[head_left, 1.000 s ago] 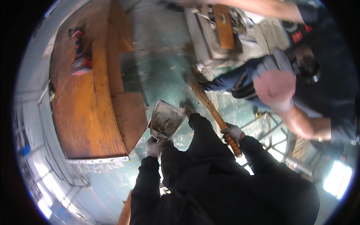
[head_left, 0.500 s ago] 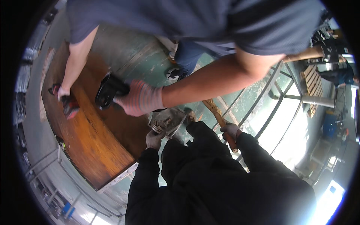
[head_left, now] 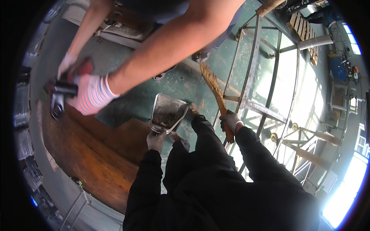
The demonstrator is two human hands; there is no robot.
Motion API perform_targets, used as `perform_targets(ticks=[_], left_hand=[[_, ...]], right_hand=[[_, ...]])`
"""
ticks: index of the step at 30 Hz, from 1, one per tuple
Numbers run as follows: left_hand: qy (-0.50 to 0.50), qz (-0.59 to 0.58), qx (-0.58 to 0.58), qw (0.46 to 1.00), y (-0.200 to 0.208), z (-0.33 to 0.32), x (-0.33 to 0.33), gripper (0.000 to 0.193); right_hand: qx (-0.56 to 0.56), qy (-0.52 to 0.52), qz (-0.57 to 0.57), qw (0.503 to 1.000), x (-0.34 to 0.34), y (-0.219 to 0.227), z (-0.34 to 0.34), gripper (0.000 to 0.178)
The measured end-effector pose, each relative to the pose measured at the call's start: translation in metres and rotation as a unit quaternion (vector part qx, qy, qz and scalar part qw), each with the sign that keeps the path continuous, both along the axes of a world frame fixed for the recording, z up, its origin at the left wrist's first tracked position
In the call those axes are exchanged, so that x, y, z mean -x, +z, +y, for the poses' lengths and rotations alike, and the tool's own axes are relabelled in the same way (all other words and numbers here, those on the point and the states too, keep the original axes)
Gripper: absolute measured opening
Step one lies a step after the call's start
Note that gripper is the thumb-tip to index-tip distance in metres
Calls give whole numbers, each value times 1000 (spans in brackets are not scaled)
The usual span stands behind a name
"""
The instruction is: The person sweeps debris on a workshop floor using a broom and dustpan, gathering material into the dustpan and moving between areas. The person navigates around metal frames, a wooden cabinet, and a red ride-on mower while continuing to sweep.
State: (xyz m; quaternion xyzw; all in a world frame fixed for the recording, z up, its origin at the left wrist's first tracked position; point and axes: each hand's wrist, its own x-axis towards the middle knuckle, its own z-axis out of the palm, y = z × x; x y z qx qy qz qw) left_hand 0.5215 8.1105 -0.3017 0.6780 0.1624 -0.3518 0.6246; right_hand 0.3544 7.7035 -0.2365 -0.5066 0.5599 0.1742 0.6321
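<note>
My left hand [head_left: 155,141], in a grey work glove, grips the near rim of a dirty whitish scoop-shaped container [head_left: 155,111]. Dark scraps and debris lie in its bottom. A hand brush [head_left: 220,101] with straw-coloured bristles and a reddish-brown handle is held in my right hand [head_left: 232,121], also gloved. Its bristles point away from me, to the right of the container and apart from it. Below the container and between my arms are my dark-clad legs [head_left: 208,133].
Opposite me a co-worker bends over, a striped-gloved hand [head_left: 94,93] on a black tool [head_left: 59,100] beside a blurred red-and-black tool [head_left: 81,68]. A stained wooden board [head_left: 88,150] lies at left. A metal frame [head_left: 250,61] stands at right, a wooden pallet [head_left: 300,32] beyond.
The co-worker's arms and black tool have moved left and farther away, uncovering the container and the brush bristles. My hands keep their hold on both. My view has shifted.
</note>
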Motion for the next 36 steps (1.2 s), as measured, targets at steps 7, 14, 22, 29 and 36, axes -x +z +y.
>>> perform_targets(ticks=[7, 14, 22, 29, 36], left_hand=[[-48, -2, -55, 997, -25, -2, -31, 33], [-96, -44, -94, 990, -97, -14, -73, 29], [-145, -11, -122, 982, -164, 1, -129, 30], [-316, -81, -181, 928, -188, -8, -182, 36], [-355, -116, -211, 903, -195, -1, -209, 37]], right_hand=[[66, 77, 63, 993, -30, -60, -10, 56], [241, 381, 125, 884, -72, -203, 13, 52], [104, 91, 83, 987, 61, -142, 111, 87], [44, -166, 153, 973, 5, -202, 205, 73], [-171, -450, -70, 874, -189, -209, 247, 20]])
